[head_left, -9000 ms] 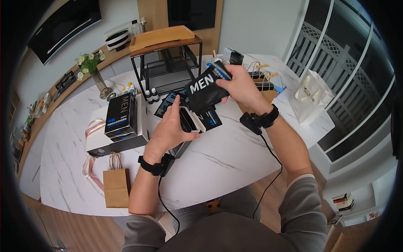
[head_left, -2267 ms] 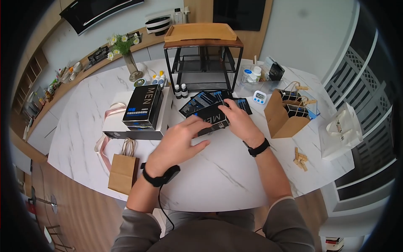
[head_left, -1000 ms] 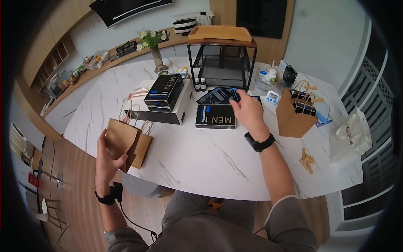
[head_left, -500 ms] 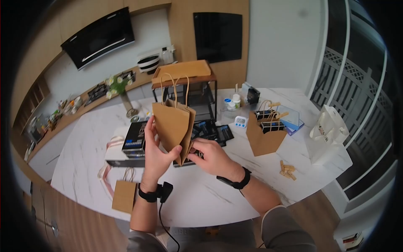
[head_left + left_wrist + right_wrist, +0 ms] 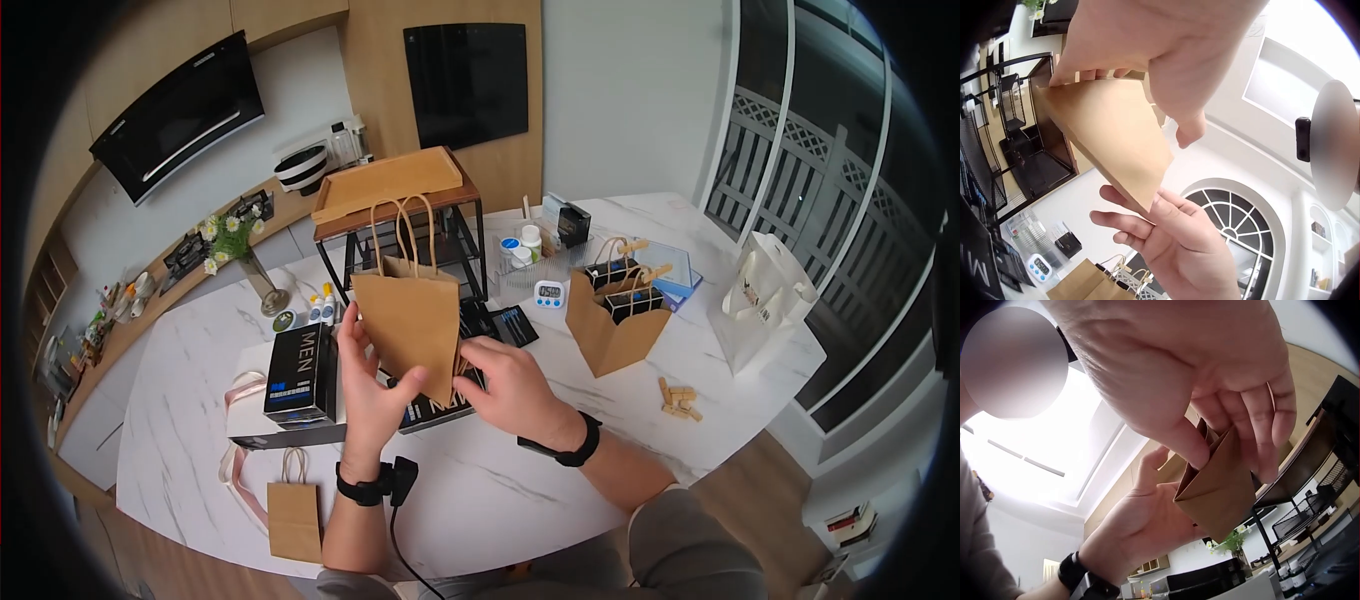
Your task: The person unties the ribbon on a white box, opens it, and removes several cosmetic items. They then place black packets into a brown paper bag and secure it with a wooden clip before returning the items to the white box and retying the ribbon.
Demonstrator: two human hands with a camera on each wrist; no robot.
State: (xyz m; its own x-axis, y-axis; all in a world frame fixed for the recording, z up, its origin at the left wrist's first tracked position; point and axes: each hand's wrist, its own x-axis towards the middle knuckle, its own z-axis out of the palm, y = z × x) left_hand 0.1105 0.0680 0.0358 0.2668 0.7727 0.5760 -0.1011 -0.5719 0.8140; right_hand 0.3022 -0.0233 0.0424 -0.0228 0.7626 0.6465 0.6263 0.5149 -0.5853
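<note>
Above the table, my left hand [image 5: 372, 385] grips a brown paper bag [image 5: 408, 325] with twisted handles, thumb on its near face and fingers behind. My right hand [image 5: 512, 385] pinches the bag's lower right edge, where the right wrist view shows folded paper at the bottom [image 5: 1225, 487]. Behind and below the bag lies a black box [image 5: 435, 413] lettered MEN, partly hidden. Black packets [image 5: 514, 325] lie fanned beyond it. A second, smaller-looking brown bag [image 5: 294, 520] lies near the front left edge.
Black MEN boxes [image 5: 300, 375] sit on a white box at left. To the right stand an open brown bag [image 5: 612, 340] holding black boxes, wooden clothespins [image 5: 680, 398], a white timer [image 5: 549, 293] and a white bag [image 5: 765, 305]. Behind is a black-framed rack [image 5: 480, 245].
Earlier my right hand held a black MEN packet; then both hands handled the MEN box, since laid down. My left hand took a paper bag from the left, and my right hand joined it.
</note>
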